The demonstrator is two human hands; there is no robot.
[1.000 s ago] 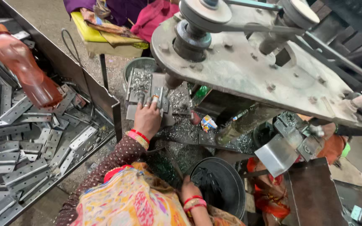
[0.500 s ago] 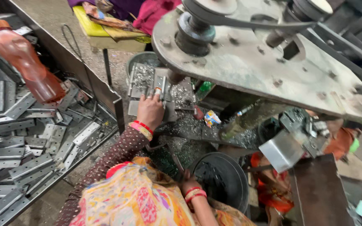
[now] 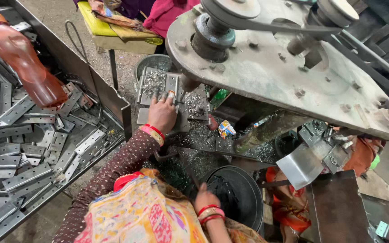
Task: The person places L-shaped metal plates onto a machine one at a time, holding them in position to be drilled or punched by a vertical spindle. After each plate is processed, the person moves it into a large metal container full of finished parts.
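Observation:
My left hand (image 3: 162,114) lies on the small work table (image 3: 147,117) of a belt-driven machine and holds a flat grey metal strip (image 3: 172,85) down with its fingertips, just under the machine's spindle (image 3: 189,83). Metal shavings (image 3: 151,81) lie around the strip. My right hand (image 3: 205,199) is low in the picture beside the rim of a black bucket (image 3: 244,198), seen from the back with its fingers curled. What it holds is hidden. Both wrists wear red bangles.
A big grey machine plate (image 3: 266,76) with a pulley (image 3: 212,33) and belt overhangs the table. On the left a metal bin (image 3: 113,96) holds several punched strips and an orange bottle (image 3: 23,63). A steel bowl (image 3: 151,63) and a yellow-topped stool (image 3: 109,38) stand behind.
The view has shifted and drawn closer to the machine table. My left hand stays on the strip and has slid slightly toward the spindle. My right hand has risen a little beside the bucket.

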